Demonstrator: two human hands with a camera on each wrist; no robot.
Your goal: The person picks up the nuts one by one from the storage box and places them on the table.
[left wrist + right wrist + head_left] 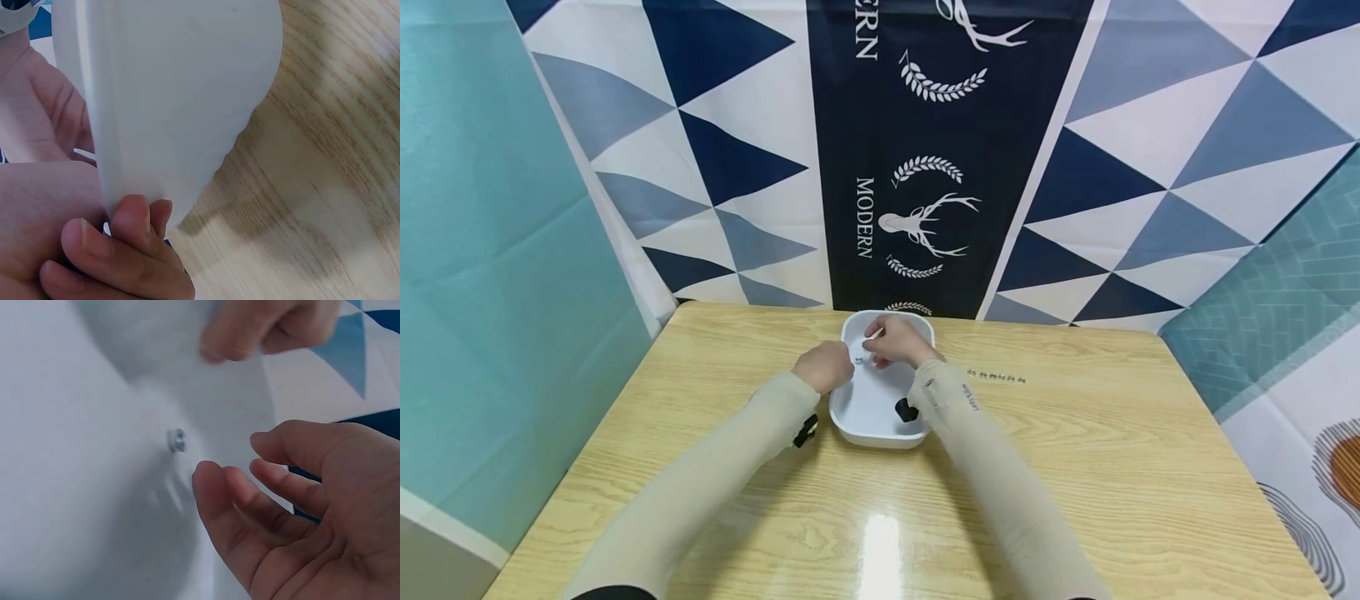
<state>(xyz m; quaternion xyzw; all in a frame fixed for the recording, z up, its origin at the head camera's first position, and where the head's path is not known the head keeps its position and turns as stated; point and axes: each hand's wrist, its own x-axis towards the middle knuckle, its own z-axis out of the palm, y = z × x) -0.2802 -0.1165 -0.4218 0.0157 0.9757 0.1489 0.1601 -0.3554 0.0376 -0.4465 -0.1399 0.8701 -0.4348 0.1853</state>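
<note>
A white rectangular basin [876, 417] stands on the wooden table. My left hand [825, 367] holds its left rim, and the left wrist view shows the curled fingers [134, 256] against the outer wall. Inside the basin is a small shiny metal piece [177, 440] like a nut, slightly blurred. My right hand [898, 340] reaches over the basin's far part. In the right wrist view its thumb and fingers are spread apart beside the metal piece, with nothing seen between them.
A short row of small shiny metal pieces [996, 377] lies on the table [1120, 467] to the right of the basin. Behind the table's far edge hangs a patterned cloth [917, 167]. A black band [907, 409] is on the right wrist.
</note>
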